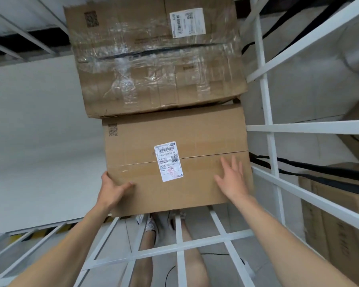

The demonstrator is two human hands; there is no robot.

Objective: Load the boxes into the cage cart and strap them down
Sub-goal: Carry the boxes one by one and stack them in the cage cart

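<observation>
A person's left hand grips the near left corner of a plain brown cardboard box with a white shipping label. The thumb lies on the top face and the fingers curl out of sight round the edge. The right hand rests flat on the lid at 4 o'clock from the label, fingers spread and holding nothing. The box sits mid-frame inside the white metal cage cart, its far edge touching a larger brown carton wrapped in crinkled clear tape at 12 o'clock. The cart's bars stand at 3 o'clock and a grid panel runs across 6 o'clock. What the box rests on is hidden. A black strap hangs on the bars at 3 o'clock, not yet round the load. The step in hand appears to be seating this box. It would go best pushed squarely from both near corners until flush with the taped carton and the right-hand bars, with the right palm holding the lid level so that nothing leans when the strap is drawn across.
</observation>
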